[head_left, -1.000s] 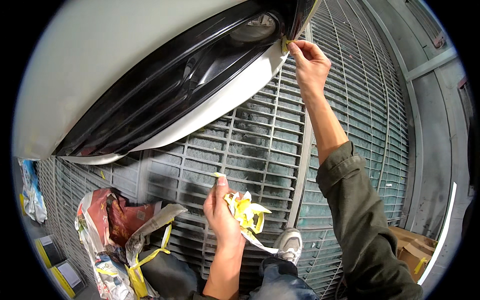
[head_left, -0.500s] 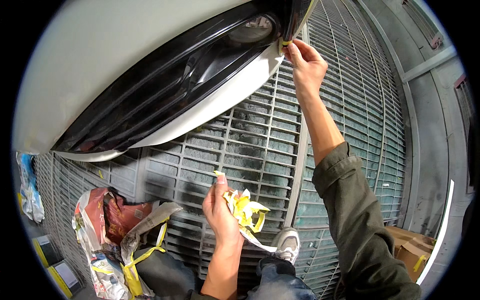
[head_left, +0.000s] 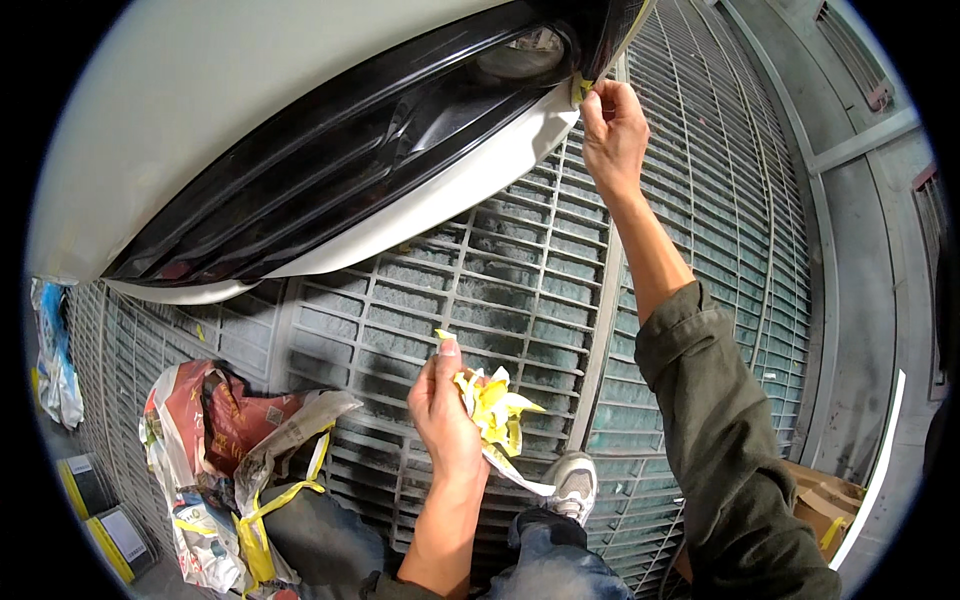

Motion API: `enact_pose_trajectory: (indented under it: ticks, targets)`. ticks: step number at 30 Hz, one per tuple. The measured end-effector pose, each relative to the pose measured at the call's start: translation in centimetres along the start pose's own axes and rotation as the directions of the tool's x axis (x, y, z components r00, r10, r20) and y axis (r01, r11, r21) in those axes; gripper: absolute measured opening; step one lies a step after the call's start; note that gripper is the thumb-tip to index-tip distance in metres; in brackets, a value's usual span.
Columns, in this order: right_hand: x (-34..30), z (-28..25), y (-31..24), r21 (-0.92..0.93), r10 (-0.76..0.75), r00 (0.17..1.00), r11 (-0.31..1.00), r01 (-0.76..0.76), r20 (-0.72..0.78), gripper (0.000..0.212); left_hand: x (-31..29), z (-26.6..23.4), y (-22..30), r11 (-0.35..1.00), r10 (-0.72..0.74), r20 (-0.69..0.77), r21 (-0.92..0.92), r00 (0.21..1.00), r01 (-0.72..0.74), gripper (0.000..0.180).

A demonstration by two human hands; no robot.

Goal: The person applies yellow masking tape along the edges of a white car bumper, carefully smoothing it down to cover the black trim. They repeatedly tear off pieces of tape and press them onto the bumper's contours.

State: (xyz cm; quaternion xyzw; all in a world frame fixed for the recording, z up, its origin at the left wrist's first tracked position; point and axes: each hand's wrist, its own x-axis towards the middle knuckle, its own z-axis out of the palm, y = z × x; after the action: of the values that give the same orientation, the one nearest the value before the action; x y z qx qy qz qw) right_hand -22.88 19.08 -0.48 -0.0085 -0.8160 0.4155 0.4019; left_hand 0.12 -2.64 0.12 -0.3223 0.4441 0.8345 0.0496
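My left hand [head_left: 443, 412] is closed around a crumpled wad of yellow masking tape [head_left: 496, 408], with a loose strip hanging off its lower side and a small yellow tip above the thumb. At the far right end of a white car bumper [head_left: 470, 195], my right hand [head_left: 614, 128] pinches a short yellow masking tape piece [head_left: 583, 90] at the corner. That piece still touches the bumper beside the glossy black grille insert [head_left: 330, 170] with its round lamp [head_left: 525, 55]. My fingertips partly hide the tape.
Metal floor grating [head_left: 480, 290] runs under the bumper. Lower left lies a crumpled red and white plastic bag [head_left: 240, 420] with yellow tape strips. Two dark containers [head_left: 120, 540] stand beyond it. A cardboard box [head_left: 825, 500] and a white strip [head_left: 880, 470] are at the right, near a grey wall.
My view has shifted slightly. More of the yellow tape shows at the bumper corner, between my right fingertips and the edge. The left hand keeps its tape wad.
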Motion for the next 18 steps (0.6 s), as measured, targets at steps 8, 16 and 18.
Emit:
enact_pose_trajectory:
  ticks: [8, 16, 18]
  targets:
    - [-0.1, -0.5, -0.2, -0.124, -0.208, 0.970, 0.967, 0.223, 0.122, 0.012, -0.2, -0.1, 0.0, 1.000, -0.012, 0.011, 0.024, 1.000, 0.011, 0.032]
    - [1.5, -2.3, -0.1, -0.152, -0.281, 0.902, 0.927, 0.344, 0.329, 0.019, -0.6, 0.1, 0.7, 1.000, -0.018, 0.031, 0.013, 0.999, 0.018, 0.030]
    - [1.4, -2.3, 0.0, -0.153, -0.321, 0.908, 0.917, 0.370, 0.270, 0.019, -0.5, -0.1, 0.8, 1.000, -0.005, 0.024, -0.007, 1.000, 0.005, 0.030]
